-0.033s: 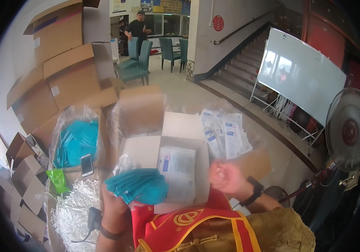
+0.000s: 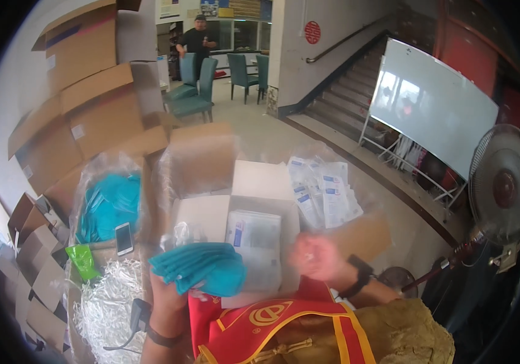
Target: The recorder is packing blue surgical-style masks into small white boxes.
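My left hand (image 2: 172, 293) is closed around a fanned stack of teal folded face masks (image 2: 202, 267). Most of its fingers are hidden under the stack. To the right, my right hand (image 2: 316, 257) is held up with its fingers curled together, slightly blurred; whatever may be in them cannot be made out. Between and beyond the hands stands an open white carton (image 2: 260, 182), with clear, printed flat packets (image 2: 254, 242) stacked in it. More flat printed packets (image 2: 333, 194) lie in a heap beyond my right hand.
At left, a plastic-lined box holds teal masks (image 2: 111, 203); a phone (image 2: 124, 238) and green packet (image 2: 82, 262) lie near white cords (image 2: 108, 303). Cardboard boxes (image 2: 99, 115) are stacked behind. A fan (image 2: 503, 185) and whiteboard (image 2: 433, 109) stand right. A person (image 2: 199, 39) stands far back.
My right hand has shifted slightly left, closer to the masks. The left hand keeps its hold on the stack, and the whole view has moved a little.
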`<state>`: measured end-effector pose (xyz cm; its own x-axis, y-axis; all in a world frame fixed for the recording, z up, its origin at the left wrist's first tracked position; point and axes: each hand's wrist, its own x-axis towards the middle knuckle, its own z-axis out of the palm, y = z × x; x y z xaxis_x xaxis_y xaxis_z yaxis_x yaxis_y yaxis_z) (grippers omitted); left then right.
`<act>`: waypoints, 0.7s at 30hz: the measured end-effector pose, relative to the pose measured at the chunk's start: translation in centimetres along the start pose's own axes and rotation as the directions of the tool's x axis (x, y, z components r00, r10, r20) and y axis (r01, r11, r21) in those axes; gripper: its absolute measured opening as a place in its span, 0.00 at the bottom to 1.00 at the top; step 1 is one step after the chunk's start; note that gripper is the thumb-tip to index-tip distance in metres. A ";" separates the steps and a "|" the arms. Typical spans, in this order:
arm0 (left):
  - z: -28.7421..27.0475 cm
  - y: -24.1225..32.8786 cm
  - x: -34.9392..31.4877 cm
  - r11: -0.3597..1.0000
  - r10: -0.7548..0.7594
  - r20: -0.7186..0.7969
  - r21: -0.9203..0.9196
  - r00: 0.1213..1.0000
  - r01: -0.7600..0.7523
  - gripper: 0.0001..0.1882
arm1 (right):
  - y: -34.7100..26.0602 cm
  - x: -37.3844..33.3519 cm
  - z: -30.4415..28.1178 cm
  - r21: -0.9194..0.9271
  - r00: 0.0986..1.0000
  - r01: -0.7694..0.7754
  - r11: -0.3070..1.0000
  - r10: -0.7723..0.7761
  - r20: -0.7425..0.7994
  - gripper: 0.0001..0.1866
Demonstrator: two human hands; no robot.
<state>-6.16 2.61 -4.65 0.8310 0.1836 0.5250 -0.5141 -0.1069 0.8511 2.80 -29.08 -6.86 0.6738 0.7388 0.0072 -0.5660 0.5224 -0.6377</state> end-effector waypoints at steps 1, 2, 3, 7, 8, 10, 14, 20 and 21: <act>-0.5 -1.1 -0.6 0.980 0.089 0.033 0.178 0.996 -0.093 0.15 | 1.4 0.7 -0.3 0.063 0.999 -0.048 0.997 0.050 -0.019 0.20; -0.3 -2.1 -1.1 0.920 0.173 0.082 0.344 0.982 -0.191 0.16 | 2.7 1.5 0.5 -0.201 1.000 -0.021 0.979 0.020 -0.007 0.21; 0.4 -1.7 -1.4 0.926 0.177 0.103 0.318 0.979 -0.201 0.16 | 3.1 2.3 1.1 -0.456 1.000 0.004 0.890 -0.006 -0.002 0.22; 1.2 0.0 -2.2 0.999 -0.024 -0.124 0.035 0.992 0.029 0.21 | 1.0 1.6 0.5 -0.507 1.000 -0.020 0.862 0.019 -0.007 0.21; 1.4 -0.4 -1.8 0.988 -0.061 -0.182 -0.151 0.981 0.034 0.22 | -1.5 1.7 -1.1 -0.392 0.996 -0.049 0.919 0.016 -0.087 0.10; 1.6 -0.8 -1.7 0.982 -0.095 -0.186 -0.180 0.978 0.061 0.23 | -6.1 1.1 -0.6 -0.406 0.973 0.002 0.914 -0.094 -0.209 0.07; 1.9 -1.5 -1.4 0.966 -0.138 -0.212 -0.246 0.967 0.084 0.24 | -19.6 0.2 3.6 -0.705 0.836 0.359 0.612 -0.547 -0.049 0.13; 3.4 0.1 -0.9 0.962 -0.202 -0.167 -0.220 0.965 0.164 0.20 | -40.7 -3.8 10.3 -0.848 0.414 0.486 0.213 -0.910 0.009 0.19; 3.3 0.1 -1.0 0.960 -0.232 -0.159 -0.198 0.960 0.199 0.19 | -42.3 -4.3 10.7 -0.846 0.419 0.487 0.217 -0.908 0.009 0.19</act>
<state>-6.36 -0.82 -5.06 0.8830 0.3564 0.3055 -0.3700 0.1278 0.9202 18.75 -49.75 28.32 0.7924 -0.1607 0.5885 0.6071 0.1128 -0.7866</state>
